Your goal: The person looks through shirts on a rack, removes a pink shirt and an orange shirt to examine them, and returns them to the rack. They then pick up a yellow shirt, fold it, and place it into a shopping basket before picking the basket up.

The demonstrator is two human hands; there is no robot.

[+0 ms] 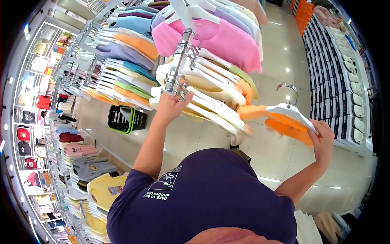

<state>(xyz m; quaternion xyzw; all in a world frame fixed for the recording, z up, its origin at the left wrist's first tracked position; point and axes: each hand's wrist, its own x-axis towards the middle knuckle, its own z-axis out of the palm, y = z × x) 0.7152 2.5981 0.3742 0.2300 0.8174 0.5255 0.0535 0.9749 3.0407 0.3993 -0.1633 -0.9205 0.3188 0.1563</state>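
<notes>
My right hand pinches one end of a white clothes hanger, held out over the floor to the right of the rack. From it hangs an orange shirt, its metal hook free in the air. At the near end of the chrome rail, my left hand is closed at the white hangers, just below their hooks; some fingers are hidden. Cream shirts hang beside that hand. Farther along the rail is a pink shirt.
Another rack of coloured shirts stands to the left, with a black and green shopping basket on the tiled floor below. Stacked shoe boxes topped with white shoes line the right. Folded yellow shirts lie at lower left. A person is far left.
</notes>
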